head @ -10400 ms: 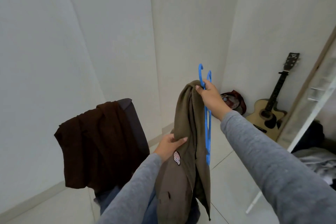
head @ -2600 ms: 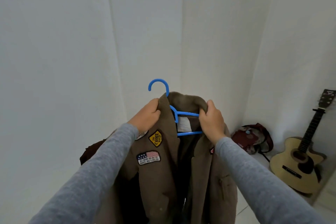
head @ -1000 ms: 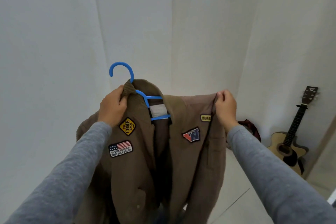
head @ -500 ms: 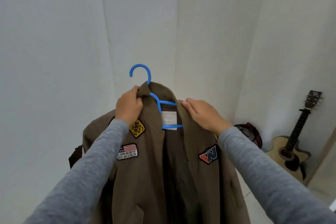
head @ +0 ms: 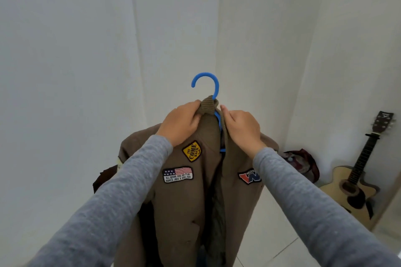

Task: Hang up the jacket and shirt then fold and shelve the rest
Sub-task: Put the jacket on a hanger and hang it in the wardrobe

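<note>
A brown jacket (head: 191, 197) with sewn patches hangs in front of me on a blue plastic hanger (head: 208, 81), whose hook sticks up above the collar. My left hand (head: 180, 122) pinches the ribbed collar at the left of the hook. My right hand (head: 240, 128) grips the collar edge at the right, over the hanger's neck. The two front panels lie close together, nearly closed. A dark brown garment (head: 104, 179) peeks out behind the jacket at the left; most of it is hidden.
White walls meet in a corner straight ahead. An acoustic guitar (head: 355, 182) leans against the right wall on the tiled floor. A dark red bag (head: 303, 162) lies on the floor in the corner behind my right forearm.
My right hand has moved from the right shoulder up to the collar beside my left hand. The jacket's front has drawn together and the hanger's bars are now mostly covered.
</note>
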The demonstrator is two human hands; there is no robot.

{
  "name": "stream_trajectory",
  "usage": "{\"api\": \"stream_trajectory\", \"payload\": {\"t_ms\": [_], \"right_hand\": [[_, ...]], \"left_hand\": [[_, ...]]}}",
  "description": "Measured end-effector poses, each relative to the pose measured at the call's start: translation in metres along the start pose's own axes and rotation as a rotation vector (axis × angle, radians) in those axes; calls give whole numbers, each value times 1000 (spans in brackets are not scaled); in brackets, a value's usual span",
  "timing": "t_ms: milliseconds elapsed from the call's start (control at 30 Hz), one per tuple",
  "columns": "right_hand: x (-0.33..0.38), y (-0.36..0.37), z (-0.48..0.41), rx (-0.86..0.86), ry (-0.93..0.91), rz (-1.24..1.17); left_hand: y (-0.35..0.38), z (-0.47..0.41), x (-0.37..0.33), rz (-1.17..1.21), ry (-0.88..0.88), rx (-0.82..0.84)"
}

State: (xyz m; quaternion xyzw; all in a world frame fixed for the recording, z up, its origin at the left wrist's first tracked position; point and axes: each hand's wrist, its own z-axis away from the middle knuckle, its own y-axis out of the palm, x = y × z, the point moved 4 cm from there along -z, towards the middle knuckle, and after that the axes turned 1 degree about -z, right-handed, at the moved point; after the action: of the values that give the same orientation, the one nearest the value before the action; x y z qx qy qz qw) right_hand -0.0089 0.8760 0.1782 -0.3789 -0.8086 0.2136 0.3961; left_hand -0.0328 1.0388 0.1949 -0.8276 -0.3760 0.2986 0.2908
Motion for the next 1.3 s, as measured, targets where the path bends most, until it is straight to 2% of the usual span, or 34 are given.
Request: {"api": "stream_trajectory", "payload": {"t_ms": [100, 200, 400, 567, 667, 833, 1000, 1133, 1200, 1300], "right_hand": [[-8, -10, -5, -58, 92, -30], [-15, -19, -11, -108, 170, -20], [-16, -21, -11, -126, 198, 61], [-35, -41, -13, -150, 249, 99], [-49, -52, -12, -181, 303, 87], [-64, -58, -7, -237, 370, 77], [-80, -67, 0, -262, 371, 55], [-85, -66, 4, -252, 408, 28], [-88, -63, 5, -237, 430, 31], [-89, -60, 8, -216, 428, 39]], "left_hand": [[-6, 9, 25, 44, -26, 75], [-12, 22, 56, 70, -87, 35], [-3, 22, 83, 62, -148, 116], [1, 27, 94, 240, -291, 341], [10, 34, 101, 430, -381, 322], [20, 31, 98, 526, -354, 99], [16, 22, 88, 587, -285, 132], [11, 10, 84, 548, -310, 92], [12, 2, 70, 468, -295, 164], [28, -8, 18, 297, -178, 402]]}}
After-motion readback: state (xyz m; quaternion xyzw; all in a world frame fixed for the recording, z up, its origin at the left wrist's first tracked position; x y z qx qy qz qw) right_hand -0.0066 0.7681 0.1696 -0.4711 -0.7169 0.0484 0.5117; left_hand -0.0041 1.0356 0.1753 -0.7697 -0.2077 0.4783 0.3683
